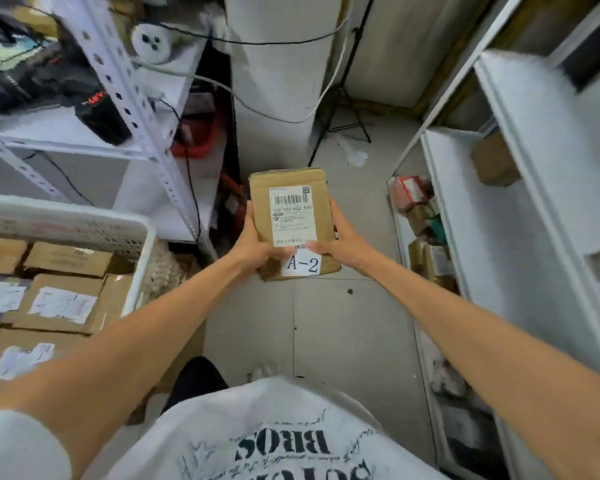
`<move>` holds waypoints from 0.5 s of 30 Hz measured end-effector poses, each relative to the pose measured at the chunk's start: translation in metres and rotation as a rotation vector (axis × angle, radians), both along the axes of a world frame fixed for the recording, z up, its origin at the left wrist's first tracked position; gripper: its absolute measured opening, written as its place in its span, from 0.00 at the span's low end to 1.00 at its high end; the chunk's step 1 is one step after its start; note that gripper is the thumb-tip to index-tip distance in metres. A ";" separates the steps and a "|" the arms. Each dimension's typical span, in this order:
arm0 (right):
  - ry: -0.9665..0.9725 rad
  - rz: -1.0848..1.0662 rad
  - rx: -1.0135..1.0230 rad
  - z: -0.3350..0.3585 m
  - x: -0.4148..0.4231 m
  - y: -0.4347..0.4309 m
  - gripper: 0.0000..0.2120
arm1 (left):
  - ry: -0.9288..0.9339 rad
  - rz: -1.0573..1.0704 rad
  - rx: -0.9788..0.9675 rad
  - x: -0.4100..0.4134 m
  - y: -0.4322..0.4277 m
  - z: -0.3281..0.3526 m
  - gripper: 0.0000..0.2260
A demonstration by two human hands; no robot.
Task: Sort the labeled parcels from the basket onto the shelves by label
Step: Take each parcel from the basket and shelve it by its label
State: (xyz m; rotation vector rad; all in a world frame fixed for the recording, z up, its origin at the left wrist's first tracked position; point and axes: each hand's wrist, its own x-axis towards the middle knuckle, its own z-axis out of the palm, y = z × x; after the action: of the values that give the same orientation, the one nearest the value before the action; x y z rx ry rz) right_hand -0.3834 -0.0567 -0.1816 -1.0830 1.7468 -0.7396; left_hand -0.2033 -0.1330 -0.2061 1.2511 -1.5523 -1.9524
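My left grip (257, 245) and right grip (343, 244) both pinch the stiff parcel (290, 216) by its near sides; it looks light.

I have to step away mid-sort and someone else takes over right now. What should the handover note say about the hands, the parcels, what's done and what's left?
Left hand and right hand: both grip one brown parcel at its near end, held over the floor.
Its white tag reads A-2.
The basket, at the left, holds several more labeled parcels.
The shelf unit at the right carries small boxes.
Done: this parcel is out of the basket.
Left: place it on the A-2 shelf, then sort the rest. No shelf markings are readable here.
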 end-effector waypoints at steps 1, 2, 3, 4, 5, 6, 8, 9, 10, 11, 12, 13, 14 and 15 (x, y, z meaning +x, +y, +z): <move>0.020 -0.046 -0.009 0.007 -0.014 0.007 0.50 | 0.019 -0.035 -0.009 -0.020 -0.004 0.006 0.50; 0.037 -0.095 -0.022 0.014 -0.028 0.013 0.50 | 0.036 -0.079 -0.017 -0.040 -0.009 0.012 0.50; 0.052 -0.150 -0.041 0.022 -0.042 0.020 0.50 | 0.051 -0.133 -0.027 -0.060 -0.013 0.021 0.52; 0.067 -0.210 -0.065 0.029 -0.056 0.027 0.50 | 0.067 -0.192 -0.046 -0.081 -0.018 0.029 0.52; 0.077 -0.264 -0.097 0.037 -0.072 0.034 0.50 | 0.081 -0.248 -0.072 -0.103 -0.022 0.036 0.52; 0.083 -0.312 -0.136 0.046 -0.087 0.040 0.48 | 0.099 -0.306 -0.094 -0.125 -0.025 0.045 0.50; 0.103 -0.393 -0.202 0.064 -0.116 0.053 0.46 | 0.130 -0.400 -0.116 -0.170 -0.026 0.063 0.48; 0.116 -0.438 -0.230 0.071 -0.130 0.059 0.45 | 0.148 -0.444 -0.126 -0.192 -0.025 0.071 0.49; 0.120 -0.487 -0.249 0.076 -0.145 0.066 0.45 | 0.160 -0.483 -0.136 -0.214 -0.023 0.080 0.51; 0.124 -0.544 -0.265 0.082 -0.158 0.072 0.44 | 0.173 -0.522 -0.140 -0.236 -0.022 0.089 0.52; 0.135 -0.598 -0.272 0.085 -0.172 0.077 0.44 | 0.178 -0.563 -0.134 -0.258 -0.020 0.095 0.52; 0.152 -0.652 -0.272 0.089 -0.186 0.082 0.45 | 0.180 -0.606 -0.120 -0.279 -0.019 0.103 0.51; 0.163 -0.707 -0.272 0.092 -0.200 0.086 0.46 | 0.178 -0.649 -0.106 -0.300 -0.018 0.107 0.49; 0.162 -0.763 -0.279 0.093 -0.214 0.090 0.45 | 0.181 -0.696 -0.102 -0.321 -0.019 0.109 0.46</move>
State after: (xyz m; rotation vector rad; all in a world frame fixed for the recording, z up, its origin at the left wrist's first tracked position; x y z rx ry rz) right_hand -0.5972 0.0333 -0.0882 -0.6332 2.2668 -1.4218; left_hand -0.5247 -0.1519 -0.0972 0.4913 -2.1407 -2.2485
